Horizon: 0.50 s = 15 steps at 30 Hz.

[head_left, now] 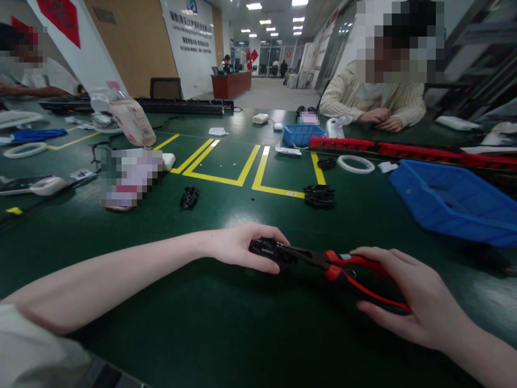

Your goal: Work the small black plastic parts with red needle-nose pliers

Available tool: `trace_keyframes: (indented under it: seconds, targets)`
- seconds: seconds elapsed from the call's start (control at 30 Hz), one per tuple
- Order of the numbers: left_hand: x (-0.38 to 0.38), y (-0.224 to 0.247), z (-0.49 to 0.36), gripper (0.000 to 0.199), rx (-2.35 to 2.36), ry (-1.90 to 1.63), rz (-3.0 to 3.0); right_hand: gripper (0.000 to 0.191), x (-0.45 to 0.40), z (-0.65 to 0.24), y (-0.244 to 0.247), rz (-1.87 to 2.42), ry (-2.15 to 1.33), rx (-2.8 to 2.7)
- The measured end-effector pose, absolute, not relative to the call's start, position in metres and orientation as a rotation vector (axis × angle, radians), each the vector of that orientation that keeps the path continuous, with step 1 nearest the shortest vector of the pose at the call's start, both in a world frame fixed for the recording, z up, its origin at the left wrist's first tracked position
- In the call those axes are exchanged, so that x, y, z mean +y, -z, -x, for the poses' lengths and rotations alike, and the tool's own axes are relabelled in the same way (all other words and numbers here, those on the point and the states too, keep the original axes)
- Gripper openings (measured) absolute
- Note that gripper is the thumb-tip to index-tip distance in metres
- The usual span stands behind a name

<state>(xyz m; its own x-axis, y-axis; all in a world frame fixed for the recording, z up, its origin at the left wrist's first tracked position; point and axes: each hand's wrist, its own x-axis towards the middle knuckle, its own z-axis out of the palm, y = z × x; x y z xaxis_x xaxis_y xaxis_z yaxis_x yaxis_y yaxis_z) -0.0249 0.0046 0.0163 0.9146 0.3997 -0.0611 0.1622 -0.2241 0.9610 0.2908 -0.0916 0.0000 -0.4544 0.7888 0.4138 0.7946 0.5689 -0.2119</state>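
Right hand (422,302), taper-nosed pliers (333,272), blocky black part (264,247)

From where I stood, the person's left hand (232,245) pinched a small black component (263,247), and the right hand (420,296) held red-handled long-nose pliers (311,257), tips at its three o'clock end. From there, a smartphone (131,183) lay at ten o'clock on the green tabletop (226,328), a blue plastic tray (452,196) near half past two.

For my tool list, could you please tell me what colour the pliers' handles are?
The pliers' handles are red and black, best seen in the head view.
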Motion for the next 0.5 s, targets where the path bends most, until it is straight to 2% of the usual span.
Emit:
trace_keyframes:
  seconds: [0.3,0.5]
  targets:
    - [0.0036,-0.0184,0.0240,0.045,0.482,-0.204,-1.882,0.051,-0.0907,-0.2874,-0.0029,1.228,0.021,-2.348]
    - [0.0045,-0.0161,0.0236,0.045,0.501,-0.208,-1.956,0.059,-0.0898,-0.2889,-0.0024,1.224,0.066,-2.361]
